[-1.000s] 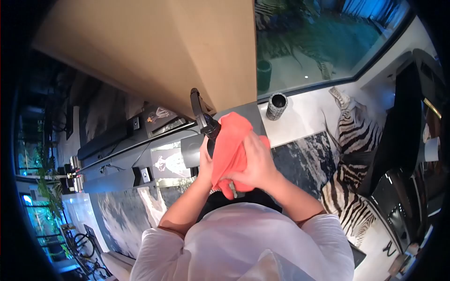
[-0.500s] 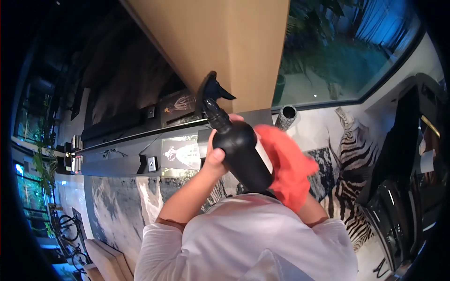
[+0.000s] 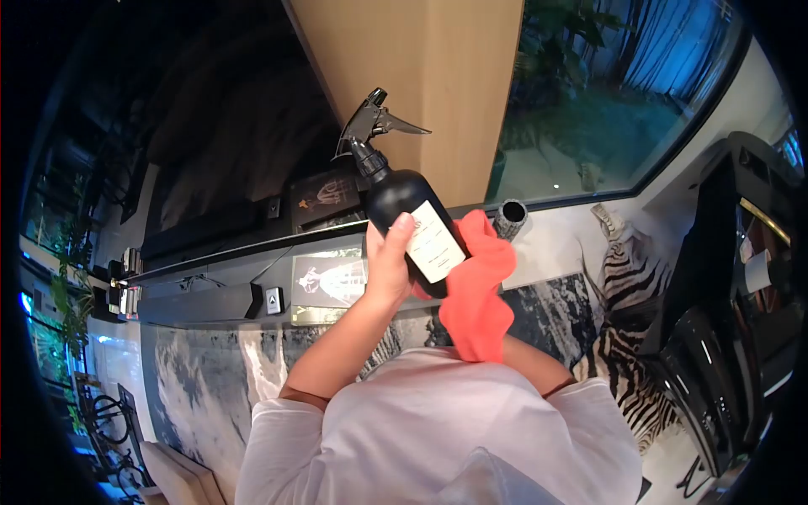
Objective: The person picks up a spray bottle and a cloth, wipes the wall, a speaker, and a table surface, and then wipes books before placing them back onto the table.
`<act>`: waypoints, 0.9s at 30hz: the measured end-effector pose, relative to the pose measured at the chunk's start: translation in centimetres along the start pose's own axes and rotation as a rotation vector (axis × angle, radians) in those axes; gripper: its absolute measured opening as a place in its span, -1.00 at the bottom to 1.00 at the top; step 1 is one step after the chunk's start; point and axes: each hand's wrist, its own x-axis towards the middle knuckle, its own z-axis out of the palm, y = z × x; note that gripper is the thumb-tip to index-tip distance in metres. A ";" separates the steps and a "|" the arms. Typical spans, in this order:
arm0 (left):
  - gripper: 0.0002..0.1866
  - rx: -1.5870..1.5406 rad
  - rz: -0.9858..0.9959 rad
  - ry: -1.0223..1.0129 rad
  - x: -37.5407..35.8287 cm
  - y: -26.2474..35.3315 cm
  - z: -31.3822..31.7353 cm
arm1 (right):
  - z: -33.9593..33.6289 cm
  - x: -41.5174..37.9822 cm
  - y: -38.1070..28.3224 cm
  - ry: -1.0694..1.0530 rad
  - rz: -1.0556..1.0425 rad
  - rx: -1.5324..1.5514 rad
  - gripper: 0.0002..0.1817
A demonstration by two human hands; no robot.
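My left hand (image 3: 390, 261) is wrapped round the body of a black spray bottle (image 3: 393, 198), its thumb lying on the cream label (image 3: 435, 244). The bottle leans, with the trigger head (image 3: 374, 122) up and to the left and the label facing me. A red cloth (image 3: 477, 295) hangs over my right hand and lies against the right side of the bottle. My right forearm (image 3: 536, 368) comes out below the cloth. The fingers of that hand are hidden, but it bears the cloth.
Ahead stand a dark screen (image 3: 236, 93) and a wooden panel (image 3: 429, 50). A long grey shelf (image 3: 202, 296) carries a picture book (image 3: 328, 278) and a small framed card (image 3: 273, 299). A patterned vase (image 3: 511, 220), a zebra hide (image 3: 627, 269) and a glossy black piano (image 3: 715, 362) are to the right.
The bottle has turned so that its label faces me and its trigger points right. My left thumb now rests on the label. The red cloth has shifted left and lower against the bottle.
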 end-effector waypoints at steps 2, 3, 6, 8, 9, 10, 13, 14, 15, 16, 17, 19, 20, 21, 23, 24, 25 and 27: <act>-0.32 -0.064 -0.127 -0.064 0.3 0.6 -1.3 | -0.8 1.0 -1.1 -0.031 -0.048 -0.113 -0.53; -0.29 -0.087 -0.184 -0.094 0.1 1.5 -1.2 | -1.2 1.6 -1.8 -0.049 -0.062 -0.146 -0.53; -0.28 -0.061 -0.135 -0.111 -0.3 2.3 -1.4 | -1.7 3.2 -4.5 -0.109 -0.055 -0.093 -0.59; -0.26 -0.062 -0.132 -0.124 -0.2 2.1 -1.8 | -1.8 3.6 -5.8 -0.158 -0.024 -0.008 -0.63; -0.26 -0.074 -0.135 -0.139 -0.4 2.2 -1.8 | -1.7 3.5 -6.3 -0.187 0.003 0.050 -0.64; -0.26 -0.085 -0.137 -0.155 -0.6 2.4 -1.7 | -1.1 3.3 -6.7 -0.228 0.046 0.144 -0.64; -0.48 0.038 0.054 -0.168 -0.6 1.9 -2.2 | 1.1 2.3 -5.9 -0.119 0.040 0.274 -0.65; -0.48 0.064 0.092 -0.156 -0.8 2.1 -2.0 | 2.0 1.8 -4.7 -0.044 0.013 0.293 -0.66; -0.49 0.090 0.131 -0.145 -0.9 2.3 -1.8 | 2.5 1.9 -4.0 -0.015 0.016 0.291 -0.69; -0.49 0.083 0.129 -0.122 -1.0 2.5 -1.6 | 2.9 2.0 -3.2 0.014 0.018 0.290 -0.73; -0.48 0.077 0.124 -0.099 -1.2 2.7 -1.5 | 3.3 2.0 -2.4 0.043 0.020 0.288 -0.76; -0.48 0.034 0.120 -0.062 -1.3 2.5 -1.6 | 4.5 1.9 -0.8 0.046 0.066 0.353 -0.72; -0.48 -0.004 0.125 -0.047 -1.3 2.1 -1.8 | 4.7 1.9 -0.6 0.017 0.115 0.390 -0.67; -0.48 -0.042 0.131 -0.032 -1.3 2.0 -1.9 | 4.9 1.8 -0.5 -0.011 0.166 0.426 -0.62; -0.48 -0.033 0.156 0.007 -1.4 1.9 -2.3 | 6.3 0.7 -0.7 -0.003 0.304 0.648 -0.56; -0.46 -0.011 0.195 0.042 -1.1 1.4 -2.7 | 6.7 0.0 -1.1 0.032 0.325 0.715 -0.54; -0.43 0.013 0.235 0.079 -1.0 1.1 -2.9 | 7.2 -0.7 -1.5 0.069 0.345 0.783 -0.52; -0.41 -0.018 0.248 0.120 -1.0 1.4 -3.0 | 6.8 -2.7 -2.4 0.100 0.369 0.850 -0.53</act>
